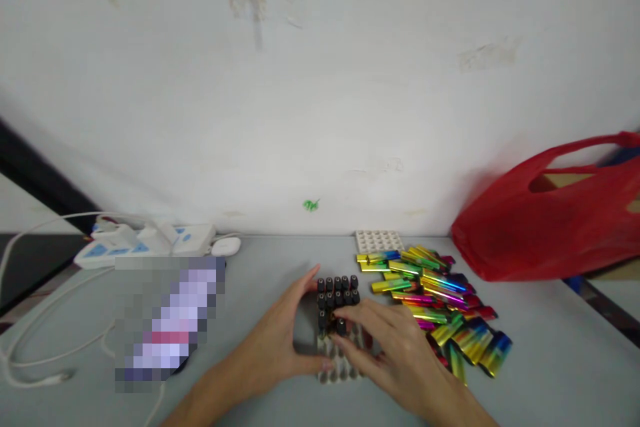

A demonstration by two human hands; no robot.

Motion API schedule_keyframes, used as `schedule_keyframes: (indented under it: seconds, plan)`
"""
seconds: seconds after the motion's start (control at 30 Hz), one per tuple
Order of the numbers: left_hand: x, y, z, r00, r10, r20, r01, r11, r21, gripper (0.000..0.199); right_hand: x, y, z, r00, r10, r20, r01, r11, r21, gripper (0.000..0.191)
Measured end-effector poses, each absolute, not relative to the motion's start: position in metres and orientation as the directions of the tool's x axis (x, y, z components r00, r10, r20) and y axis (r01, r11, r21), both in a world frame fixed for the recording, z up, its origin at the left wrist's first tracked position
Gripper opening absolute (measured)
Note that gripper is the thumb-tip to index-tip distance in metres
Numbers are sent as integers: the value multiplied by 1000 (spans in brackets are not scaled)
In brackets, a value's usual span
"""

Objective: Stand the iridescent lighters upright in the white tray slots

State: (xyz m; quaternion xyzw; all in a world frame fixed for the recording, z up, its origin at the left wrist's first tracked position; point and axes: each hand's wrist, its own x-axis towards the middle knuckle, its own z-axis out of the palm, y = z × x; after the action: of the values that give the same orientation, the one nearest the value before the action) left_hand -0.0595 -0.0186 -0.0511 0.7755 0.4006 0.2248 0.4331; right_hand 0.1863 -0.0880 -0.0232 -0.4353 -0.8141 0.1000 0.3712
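A pale tray with rows of round holes (343,367) lies on the table in front of me. Black-topped small tubes (338,282) stand upright in its far rows, while holes at the near end hold nothing. Along the tray's left side, my left hand (280,333) has thumb and fingers spread, the thumb touching the near left edge. My right hand (393,347) reaches over from the right, thumb and forefinger closed around a black-topped tube (341,325) in the row nearest me. The fingers partly hide that tube and the holes around it.
Shiny multicoloured flat pieces (425,287) are heaped to the right. A second pale holed tray (379,241) lies by the wall. A red bag (545,213) stands far right. On the left are a power strip (150,243), a white cable (37,383) and a blurred-out phone-like object (173,317).
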Motion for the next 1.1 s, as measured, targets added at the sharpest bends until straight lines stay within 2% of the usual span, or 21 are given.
schedule_keyframes:
  seconds: [0.37, 0.6, 0.7, 0.77, 0.87, 0.97, 1.1]
  plan:
    - [-60, -20, -52, 566, 824, -10, 433, -287, 854, 130, 183, -89, -25, -334, 809, 483, 652, 568, -502, 24]
    - [-59, -20, -52, 565, 825, -8, 436, -290, 852, 131, 177, -91, -26, -319, 794, 517, 650, 580, -490, 25]
    - [-60, -20, -52, 563, 826, -12, 439, -287, 851, 131, 180, -91, -24, -267, 769, 581, 657, 586, -475, 25]
    - [-60, -20, -51, 561, 828, -13, 435, -281, 856, 131, 185, -88, -22, -170, 775, 609, 698, 531, -480, 25]
    - [-60, -21, -50, 556, 831, -20, 434, -270, 860, 132, 196, -79, -21, -14, 797, 603, 826, 349, -442, 22]
    - [-60, -21, -49, 549, 835, -36, 440, -251, 862, 133, 206, -70, -22, 17, 833, 553, 940, 174, -292, 21]
    - [-59, -20, -49, 544, 838, -45, 453, -248, 856, 131, 210, -66, -25, 29, 909, 415, 990, 31, -138, 26]
